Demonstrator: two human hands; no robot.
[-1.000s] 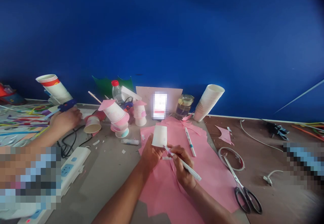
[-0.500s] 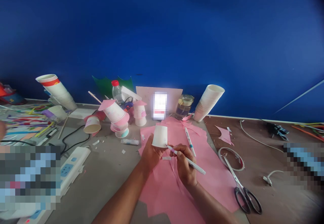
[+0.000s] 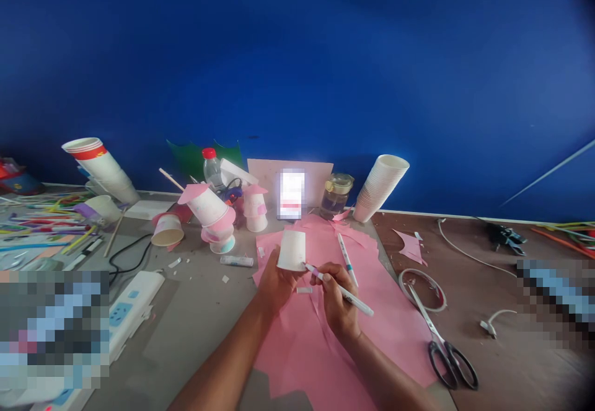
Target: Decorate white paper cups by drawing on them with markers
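Observation:
My left hand [image 3: 277,279] is closed around a white paper cup [image 3: 292,251], holding it upside down above the pink paper [image 3: 385,330]. Between the fingers of my right hand [image 3: 338,304] is a white marker [image 3: 354,300] with a purple band. Its tip meets the cup's side near the lower right rim, where small faint marks show. Another marker [image 3: 348,259], with a teal band, lies on the pink paper just beyond my right hand. My left fingertips are partly hidden behind the cup.
Scissors [image 3: 452,361] and a tape roll [image 3: 423,290] lie to the right. Behind stand a paper cup stack [image 3: 382,188], a glass jar [image 3: 336,195] and a lit phone [image 3: 291,194]. At left are pink-decorated cups [image 3: 207,206], a power strip [image 3: 123,305] and scattered pens [image 3: 41,222].
The whole view has shifted slightly, so things sit a little further left. Both hands keep their hold on the cup and marker, with the tip still at the cup.

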